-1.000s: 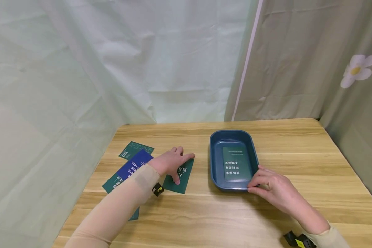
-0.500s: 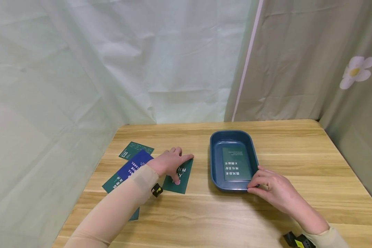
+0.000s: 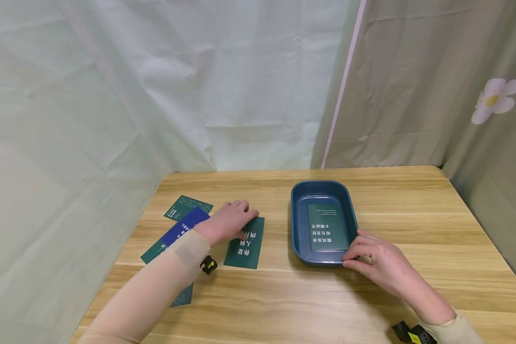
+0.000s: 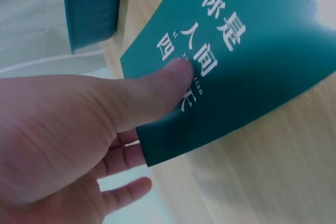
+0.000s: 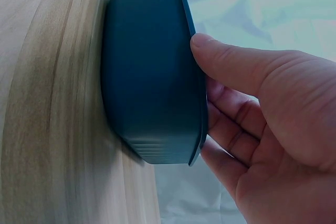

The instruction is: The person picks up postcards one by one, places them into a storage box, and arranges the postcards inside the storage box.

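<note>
My left hand (image 3: pixel 229 222) pinches the far end of a green card (image 4: pixel 247 72) with white characters. In the left wrist view the thumb lies across the printed face, and the other fingers are partly hidden behind the card's edge. That card looks slightly bent, with its near end low over the table. At the near right corner of a dark blue rectangular tray (image 3: pixel 298 229), my right hand (image 3: pixel 380 260) holds the rim between thumb and fingers. Inside the tray a second green card (image 3: pixel 327 227) lies flat.
Left of the tray, a blue card (image 3: pixel 178 231) overlaps other green cards, including one at the back (image 3: pixel 187 206). My left forearm covers part of them; another card (image 3: pixel 182 296) peeks out below it. Curtains (image 3: pixel 258 86) hang behind the wooden table (image 3: pixel 284 306).
My left hand has shifted slightly left and away from me, its thumb sliding toward the card's far end and uncovering more characters. The right hand and tray stay put.
</note>
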`<state>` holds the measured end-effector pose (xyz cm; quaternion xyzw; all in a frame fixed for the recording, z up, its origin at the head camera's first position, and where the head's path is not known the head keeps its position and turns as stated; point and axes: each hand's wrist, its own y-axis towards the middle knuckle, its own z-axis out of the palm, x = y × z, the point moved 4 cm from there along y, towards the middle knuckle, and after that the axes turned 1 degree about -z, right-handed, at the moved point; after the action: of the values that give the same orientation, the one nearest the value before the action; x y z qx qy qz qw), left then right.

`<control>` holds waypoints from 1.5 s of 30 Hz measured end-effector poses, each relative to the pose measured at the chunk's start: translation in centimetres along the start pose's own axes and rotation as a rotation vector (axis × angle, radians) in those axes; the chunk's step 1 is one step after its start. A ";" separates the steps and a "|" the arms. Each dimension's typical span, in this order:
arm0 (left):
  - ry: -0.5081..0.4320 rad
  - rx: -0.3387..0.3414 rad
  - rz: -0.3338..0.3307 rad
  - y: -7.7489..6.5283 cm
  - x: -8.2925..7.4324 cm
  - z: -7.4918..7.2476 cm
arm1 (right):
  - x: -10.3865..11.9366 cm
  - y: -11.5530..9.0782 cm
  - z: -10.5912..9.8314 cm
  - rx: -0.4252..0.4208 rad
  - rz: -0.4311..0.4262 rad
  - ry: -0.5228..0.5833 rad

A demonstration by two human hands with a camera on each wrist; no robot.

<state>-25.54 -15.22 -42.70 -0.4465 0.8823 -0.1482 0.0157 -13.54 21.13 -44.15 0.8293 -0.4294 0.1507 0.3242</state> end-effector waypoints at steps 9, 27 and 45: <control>-0.043 -0.109 0.049 -0.4 0.3 -1.4 | -0.1 0.0 0.0 -0.009 -0.004 0.000; -0.092 -0.183 0.050 -2.6 -1.0 -5.0 | -0.1 0.0 0.1 -0.014 -0.003 -0.003; -0.269 -0.233 0.190 -2.9 -2.3 -8.8 | -0.1 -0.1 0.0 -0.005 0.019 0.003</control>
<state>-23.25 -12.82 -33.72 -0.3759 0.9216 0.0179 0.0956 -13.53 21.18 -44.25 0.8242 -0.4371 0.1538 0.3256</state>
